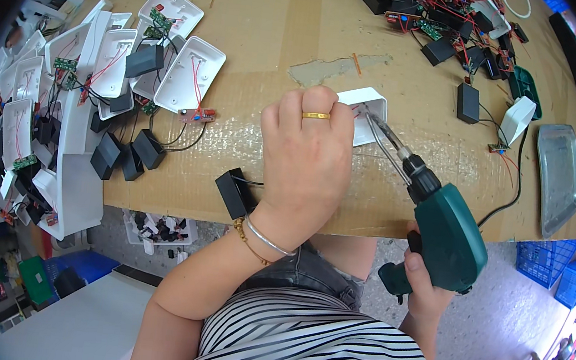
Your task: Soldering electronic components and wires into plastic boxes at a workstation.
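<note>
My right hand (421,275) grips a dark green soldering gun (450,236) by its handle. Its metal tip and a thin feed tube point up and left into a white plastic casing (372,129), where a bit of red wire shows. Over the casing's left side is my left hand (309,154), closed with knuckles up; its fingertips and whatever they pinch are hidden. A black box (234,193) lies beside my left wrist, its short black cable running under the hand.
Cardboard (260,54) covers the table. Open white casings (191,74) with wires, green boards and black boxes pile up at left. More black boxes and boards (443,26) heap at far right, near a grey tray (557,181). The gun's black cord (508,205) crosses the right side.
</note>
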`<state>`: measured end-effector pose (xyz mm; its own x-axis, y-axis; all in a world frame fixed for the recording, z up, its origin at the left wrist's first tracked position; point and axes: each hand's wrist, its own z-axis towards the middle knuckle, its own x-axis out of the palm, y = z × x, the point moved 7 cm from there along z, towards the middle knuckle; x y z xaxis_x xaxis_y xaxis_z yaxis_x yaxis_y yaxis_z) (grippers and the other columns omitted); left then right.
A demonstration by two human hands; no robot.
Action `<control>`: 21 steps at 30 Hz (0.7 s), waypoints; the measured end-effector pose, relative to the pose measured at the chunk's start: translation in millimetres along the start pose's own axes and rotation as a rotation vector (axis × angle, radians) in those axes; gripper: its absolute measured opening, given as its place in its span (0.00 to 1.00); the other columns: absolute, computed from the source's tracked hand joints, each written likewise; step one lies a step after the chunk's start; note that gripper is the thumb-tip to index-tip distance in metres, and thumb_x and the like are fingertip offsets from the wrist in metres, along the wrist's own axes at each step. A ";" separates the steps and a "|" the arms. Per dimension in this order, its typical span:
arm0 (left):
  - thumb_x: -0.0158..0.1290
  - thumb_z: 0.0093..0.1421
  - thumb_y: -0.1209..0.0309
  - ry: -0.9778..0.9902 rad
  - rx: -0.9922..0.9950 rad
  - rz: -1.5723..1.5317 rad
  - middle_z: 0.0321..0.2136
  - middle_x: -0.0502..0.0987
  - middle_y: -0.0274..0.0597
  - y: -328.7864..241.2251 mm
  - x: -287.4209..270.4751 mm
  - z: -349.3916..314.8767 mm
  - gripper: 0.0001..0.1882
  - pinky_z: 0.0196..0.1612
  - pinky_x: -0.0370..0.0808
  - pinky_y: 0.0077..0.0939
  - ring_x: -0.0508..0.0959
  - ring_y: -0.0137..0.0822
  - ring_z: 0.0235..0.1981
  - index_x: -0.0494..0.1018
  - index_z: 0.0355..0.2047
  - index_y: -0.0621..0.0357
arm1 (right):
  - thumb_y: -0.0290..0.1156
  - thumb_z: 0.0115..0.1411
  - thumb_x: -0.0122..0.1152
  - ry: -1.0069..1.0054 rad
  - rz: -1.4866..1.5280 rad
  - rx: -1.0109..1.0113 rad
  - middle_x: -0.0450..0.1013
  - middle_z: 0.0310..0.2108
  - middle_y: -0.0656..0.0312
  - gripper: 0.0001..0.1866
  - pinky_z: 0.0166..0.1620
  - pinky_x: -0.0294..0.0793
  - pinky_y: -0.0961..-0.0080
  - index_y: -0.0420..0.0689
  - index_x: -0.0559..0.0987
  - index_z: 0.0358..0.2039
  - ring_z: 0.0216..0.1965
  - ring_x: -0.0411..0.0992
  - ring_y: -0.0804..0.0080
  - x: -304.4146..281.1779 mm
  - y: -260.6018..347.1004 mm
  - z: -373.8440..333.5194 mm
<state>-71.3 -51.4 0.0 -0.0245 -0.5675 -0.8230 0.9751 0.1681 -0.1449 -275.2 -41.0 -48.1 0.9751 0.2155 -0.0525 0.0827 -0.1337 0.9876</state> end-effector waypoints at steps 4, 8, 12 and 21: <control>0.54 0.47 0.75 0.020 -0.007 0.000 0.32 0.68 0.41 1.0 0.6 -1.5 0.06 0.35 0.63 0.35 0.67 0.43 0.34 0.69 0.25 0.61 | 0.33 0.45 0.64 0.005 0.074 -0.061 0.71 0.39 0.53 0.31 0.35 0.69 0.81 0.35 0.66 0.49 0.33 0.70 0.73 -1.3 -2.8 -1.6; 0.48 0.48 0.73 -0.010 0.021 0.015 0.28 0.66 0.41 -1.0 1.0 -2.0 0.05 0.36 0.62 0.32 0.65 0.40 0.33 0.69 0.25 0.62 | 0.32 0.46 0.63 0.030 0.161 -0.090 0.71 0.40 0.53 0.30 0.35 0.69 0.82 0.35 0.66 0.49 0.35 0.69 0.73 -9.9 -9.5 -3.3; 0.51 0.48 0.74 -0.011 0.019 0.020 0.30 0.67 0.41 -2.7 1.5 -1.2 0.05 0.36 0.62 0.34 0.66 0.41 0.34 0.69 0.25 0.61 | 0.29 0.47 0.63 0.065 0.258 -0.099 0.70 0.43 0.53 0.31 0.39 0.70 0.82 0.36 0.64 0.52 0.41 0.70 0.71 -10.1 -9.8 -1.5; 0.49 0.48 0.72 0.001 0.005 0.007 0.31 0.67 0.43 -0.9 1.1 2.1 0.07 0.38 0.63 0.33 0.66 0.41 0.35 0.69 0.27 0.61 | 0.28 0.47 0.62 0.036 0.260 -0.157 0.69 0.43 0.53 0.29 0.45 0.69 0.74 0.35 0.65 0.50 0.42 0.69 0.68 -12.4 -8.9 2.0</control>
<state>-71.7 -53.8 0.4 -0.0182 -0.5654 -0.8246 0.9762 0.1680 -0.1368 -287.7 -44.4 -56.5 0.9514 0.2279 0.2072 -0.2039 -0.0382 0.9782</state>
